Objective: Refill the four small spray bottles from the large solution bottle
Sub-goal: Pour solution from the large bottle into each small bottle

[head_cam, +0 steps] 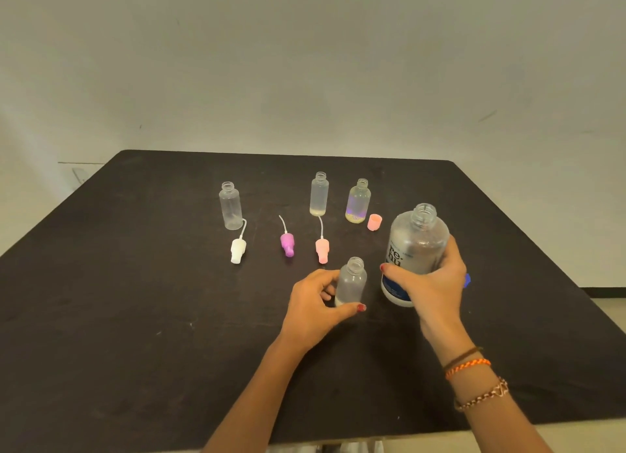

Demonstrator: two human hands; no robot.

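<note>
1. I have my right hand wrapped around the large solution bottle, which is uncapped and near the table's right side; whether its base touches the black table I cannot tell.
2. My left hand grips a small open spray bottle just beside it, thumb across the front, fingers behind.
3. Progress, as I judge it: all four small bottles are open. The held one looks nearly empty. The far-left bottle looks empty, the tall middle bottle and the rounder bottle show only a little liquid at the bottom. So filling seems barely begun.
4. Three spray heads, the white pump, purple pump and pink pump, lie on the table, plus a pink cap. Recapping is all left.
5. The large bottle's long axis is near upright, leaning slightly right, mouth pointing up and away. The held small bottle stands upright, mouth up.
</note>
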